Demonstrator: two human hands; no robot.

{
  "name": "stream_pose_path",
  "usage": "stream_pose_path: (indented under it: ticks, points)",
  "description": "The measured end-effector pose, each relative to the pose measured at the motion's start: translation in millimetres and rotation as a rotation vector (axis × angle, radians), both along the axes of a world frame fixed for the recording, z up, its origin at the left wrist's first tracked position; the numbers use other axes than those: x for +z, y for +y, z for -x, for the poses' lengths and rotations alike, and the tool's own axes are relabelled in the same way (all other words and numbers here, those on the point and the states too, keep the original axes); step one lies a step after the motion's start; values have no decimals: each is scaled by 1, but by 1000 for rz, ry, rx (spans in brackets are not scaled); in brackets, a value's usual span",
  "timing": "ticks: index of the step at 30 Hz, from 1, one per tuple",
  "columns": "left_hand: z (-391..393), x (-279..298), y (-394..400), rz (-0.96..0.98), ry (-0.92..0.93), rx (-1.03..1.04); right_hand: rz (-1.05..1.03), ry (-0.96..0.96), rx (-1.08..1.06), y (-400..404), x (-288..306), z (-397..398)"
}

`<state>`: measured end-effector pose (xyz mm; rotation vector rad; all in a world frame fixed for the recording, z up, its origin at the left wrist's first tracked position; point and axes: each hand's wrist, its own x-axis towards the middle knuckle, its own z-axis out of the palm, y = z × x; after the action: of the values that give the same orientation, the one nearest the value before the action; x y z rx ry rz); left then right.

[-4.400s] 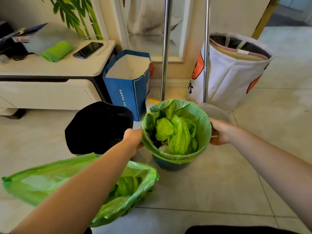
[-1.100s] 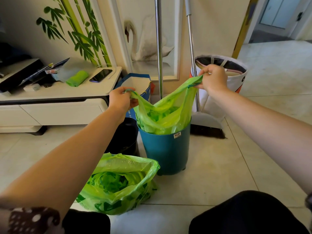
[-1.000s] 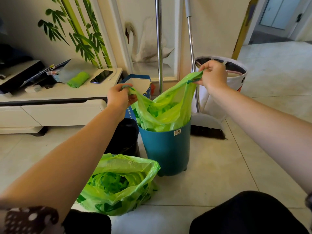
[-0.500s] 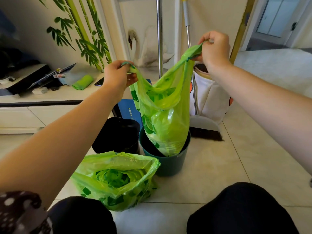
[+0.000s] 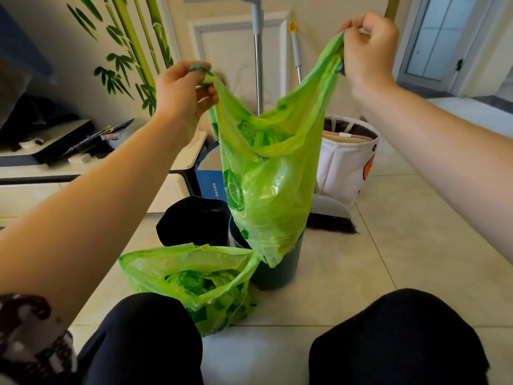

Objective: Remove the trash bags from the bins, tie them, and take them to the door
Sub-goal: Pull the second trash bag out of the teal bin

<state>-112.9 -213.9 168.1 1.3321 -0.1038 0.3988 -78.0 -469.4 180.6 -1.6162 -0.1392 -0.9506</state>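
A green trash bag [image 5: 266, 184] full of green scraps hangs in the air above the teal bin [image 5: 273, 269], its bottom tip just in front of the bin's rim. My left hand [image 5: 183, 91] pinches the bag's left top corner. My right hand [image 5: 366, 48] grips the right top corner, held higher. A second green trash bag [image 5: 194, 276] sits open and untied on the floor at the front left, touching the teal bin. A black bin [image 5: 194, 220] stands behind it, left of the teal one.
A blue paper bag [image 5: 208, 179], two metal poles [image 5: 258, 65] and a dustpan with a broom [image 5: 330, 215] stand behind the bins. A white fabric basket [image 5: 347, 159] is at the right. A low white cabinet [image 5: 83, 176] runs along the left. My knees [image 5: 394, 337] fill the bottom.
Both hands have lifted the green bag up from the teal bin. It went from lining the bin to hanging nearly free above it.
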Motion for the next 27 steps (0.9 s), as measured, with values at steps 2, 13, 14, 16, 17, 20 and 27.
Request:
stream_pose_path:
  ticks: [2, 13, 14, 16, 17, 20, 27]
  points:
    - [8, 4, -3, 2, -7, -19, -12, -4, 8, 0, 4, 10]
    - [35, -66, -22, -90, 205, -209, 39, 143, 141, 12, -54, 58]
    - [36, -77, -23, -102, 230, -215, 42, 172, 150, 11, -65, 58]
    - [37, -100, -22, -114, 276, -209, 42, 241, 172, 9, -89, 60]
    - [37, -111, -20, -114, 297, -203, 52, 269, 173, 7, -100, 61]
    - [33, -138, -10, -111, 362, -195, 77, 327, 156, 1, -128, 58]
    - [15, -170, 7, -171, 416, -125, 158, 449, 52, -9, -157, 35]
